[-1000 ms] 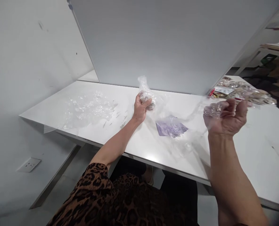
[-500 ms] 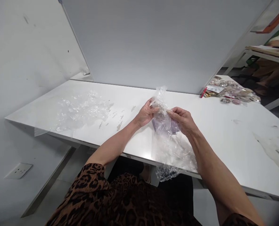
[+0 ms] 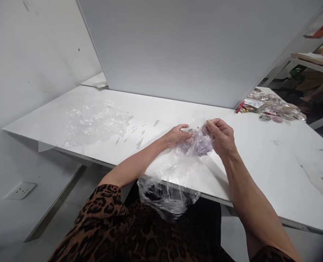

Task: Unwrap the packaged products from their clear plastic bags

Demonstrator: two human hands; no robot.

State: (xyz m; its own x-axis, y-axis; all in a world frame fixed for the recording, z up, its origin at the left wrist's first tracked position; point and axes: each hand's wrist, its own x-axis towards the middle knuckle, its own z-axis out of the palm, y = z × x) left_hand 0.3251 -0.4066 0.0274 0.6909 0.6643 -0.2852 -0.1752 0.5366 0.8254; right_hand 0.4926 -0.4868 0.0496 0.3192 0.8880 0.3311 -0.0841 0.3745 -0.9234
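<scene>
Between my hands is a clear plastic bag [image 3: 178,160], crumpled and see-through, with a purplish item [image 3: 202,144] inside or behind the film; its kind I cannot make out. My left hand [image 3: 178,136] grips the bag from the left, thumb on top near its upper part. At the bag's upper right, my right hand [image 3: 222,136] pinches the film between thumb and fingers. The loose lower end of the bag drapes over the table's front edge toward my lap.
A heap of clear plastic film [image 3: 96,122] lies on the left of the white table [image 3: 147,105]. Several small packaged items [image 3: 276,105] are piled at the back right. A grey panel [image 3: 172,47] stands along the back. Another person sits at a far desk [image 3: 314,60].
My right hand has moved right and slightly up, drawing the film with it. My left hand has come down a little. The bag's loose end has swung left over the table edge.
</scene>
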